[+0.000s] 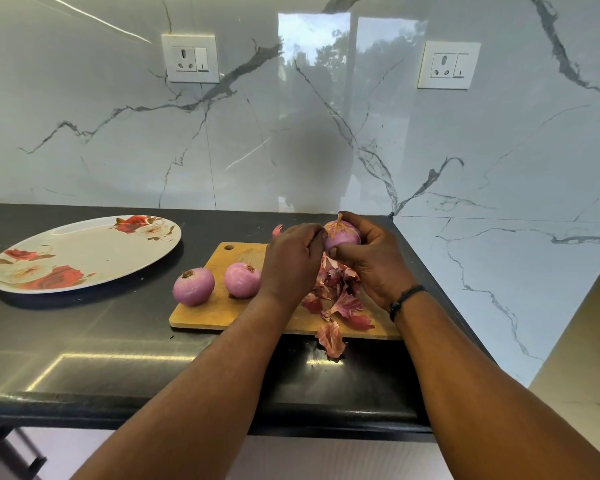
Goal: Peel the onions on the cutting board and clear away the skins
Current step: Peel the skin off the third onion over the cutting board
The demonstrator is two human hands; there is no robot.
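Observation:
My right hand point(371, 261) grips a red onion point(342, 235) above the far right of the wooden cutting board point(219, 311); its dry stem tip points up. My left hand point(291, 261) is curled against the onion's left side, fingertips at its skin; a bit of peel point(277, 230) sticks out behind that hand. Two peeled onions sit on the board's left: one at the edge point(193, 286), one beside it point(242, 279). A heap of purple skins point(336, 292) lies under my hands. One skin point(331, 339) has dropped onto the counter in front of the board.
A floral oval plate point(84, 254) rests on the black counter point(84, 341) at the left. The marble backsplash carries two wall sockets point(190, 58) point(449, 65). The counter ends just right of the board, at a marble side wall point(499, 271).

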